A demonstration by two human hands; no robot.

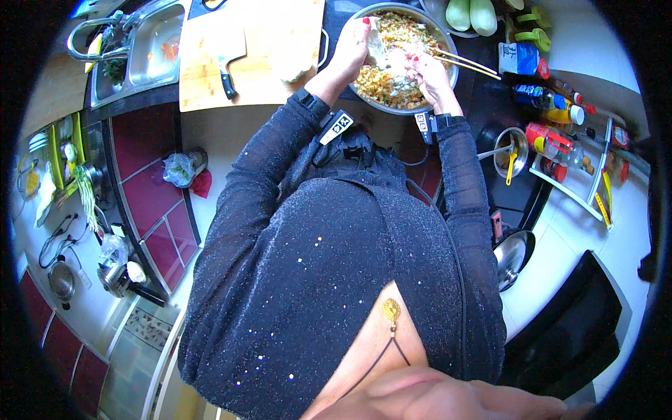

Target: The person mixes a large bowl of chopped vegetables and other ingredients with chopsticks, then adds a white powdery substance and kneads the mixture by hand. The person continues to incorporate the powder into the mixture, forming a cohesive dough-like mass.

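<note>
A large metal bowl [455, 58] holds a finely chopped mix of orange, green and pale bits [388, 86], with white patches in the middle. Over its left rim, my left hand [354, 47] grips a pale, whitish piece [376, 44]; glare hides whether it is food or a thin bag. My right hand [428, 76] is above the bowl's right half, its fingers bent together by something white. Whether they pinch it is not clear. A pair of chopsticks [470, 63] rests across the right rim, just beyond my right hand.
Left of the bowl, a knife [227, 79] lies on a wooden cutting board [202, 97], beside a washed-out white item [294, 68]. Farther left is a sink [155, 58] with a tap [79, 47]. Bottles [541, 97], a small pot [510, 152] and pale green gourds [470, 16] stand on the right.
</note>
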